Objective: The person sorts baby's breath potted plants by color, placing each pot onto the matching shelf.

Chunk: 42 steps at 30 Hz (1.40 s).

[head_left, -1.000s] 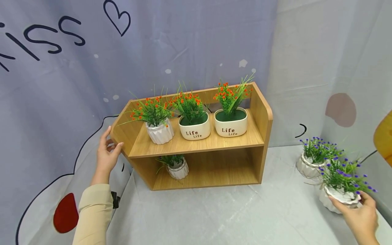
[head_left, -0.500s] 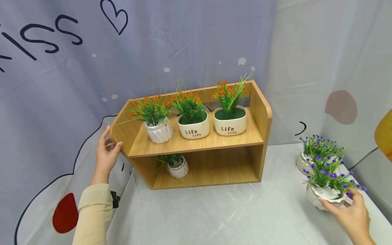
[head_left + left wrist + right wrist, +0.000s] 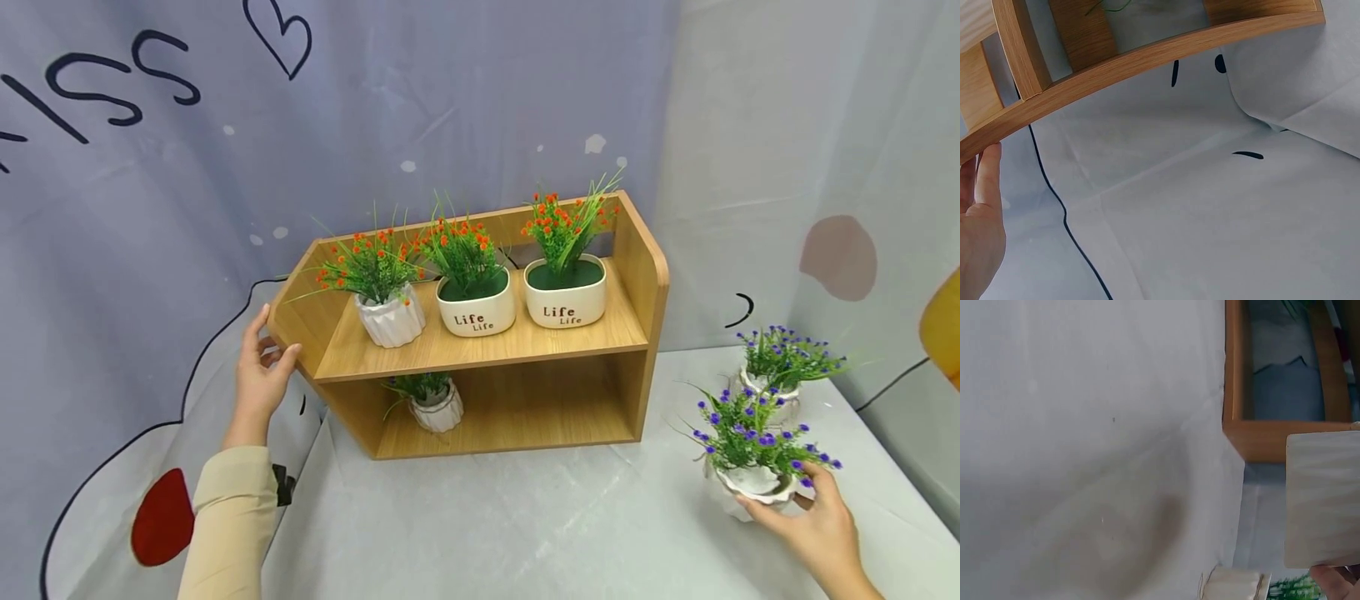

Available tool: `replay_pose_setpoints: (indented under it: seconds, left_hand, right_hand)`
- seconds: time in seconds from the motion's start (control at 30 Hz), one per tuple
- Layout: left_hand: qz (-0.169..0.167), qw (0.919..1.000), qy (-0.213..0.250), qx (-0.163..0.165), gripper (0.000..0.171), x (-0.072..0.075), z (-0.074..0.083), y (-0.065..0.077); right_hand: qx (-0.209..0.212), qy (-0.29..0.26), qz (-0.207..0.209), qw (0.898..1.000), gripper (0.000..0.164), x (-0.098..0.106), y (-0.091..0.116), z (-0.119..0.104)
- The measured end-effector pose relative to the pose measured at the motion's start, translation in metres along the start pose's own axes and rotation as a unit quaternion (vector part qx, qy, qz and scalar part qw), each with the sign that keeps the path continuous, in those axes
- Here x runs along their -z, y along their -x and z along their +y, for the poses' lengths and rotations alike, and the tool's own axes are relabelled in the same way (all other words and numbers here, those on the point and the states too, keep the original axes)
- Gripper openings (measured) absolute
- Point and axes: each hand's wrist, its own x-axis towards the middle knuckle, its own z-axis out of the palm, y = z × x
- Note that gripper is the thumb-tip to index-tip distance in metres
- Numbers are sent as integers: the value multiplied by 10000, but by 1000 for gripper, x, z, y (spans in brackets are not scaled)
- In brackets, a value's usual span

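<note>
My right hand (image 3: pixel 813 529) grips a white fluted pot (image 3: pixel 742 498) of purple artificial flowers by its right side, thumb at the front and fingers behind. The pot stays upright over the table, to the right of a two-tier wooden shelf (image 3: pixel 651 333). The right wrist view has the pot's pale side (image 3: pixel 1322 500) and a few fingertips (image 3: pixel 1332 582) at its edge. On the shelf's left side panel, my left hand (image 3: pixel 258 379) holds the edge between thumb and fingers. In the left wrist view, its fingertips (image 3: pixel 990 165) meet the wooden edge.
A second purple-flowered pot (image 3: pixel 783 404) stands behind the held one. On the upper tier sit a white fluted pot (image 3: pixel 392 321) and two oval "Life" pots (image 3: pixel 477 315) (image 3: pixel 566 304), all orange-flowered. Another white pot (image 3: pixel 438 410) stands at the lower tier's left. Curtains hang behind.
My right hand has carried the purple-flowered pot leftward, from the table's right edge toward the shelf. My left hand keeps its place on the side panel.
</note>
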Motion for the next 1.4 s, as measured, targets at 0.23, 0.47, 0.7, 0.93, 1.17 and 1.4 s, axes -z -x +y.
replay_pose_setpoints:
  seconds: [0.23,0.47,0.7,0.93,1.17,1.4]
  left_hand:
    - [15,10000,-30,-9,71,1,-20,-7]
    - [69,9997,-86,-232,71,3,-21,-6]
    - [-54,9998,-99,-170,71,0,-21,-7]
    - [-50,9999,64,-87,68,0,10,4]
    - [-12,9997,153,-199,68,0,9,4]
    - [-32,9997,242,4,69,0,-2,-2]
  right_hand:
    - [136,58,-551,9984,83,-11,10,-12]
    - [333,-101,-721,9968,80,-32,16,-24]
    - [375,-241,-896,9950,79,-50,24,-32]
    - [132,-324,-1304,9908,85,-67,27,-43]
    - [-187,-571,-1574,9857,90,-85,25,-54]
    - [-35,-752,-1575,9846,88,-108,23,-58]
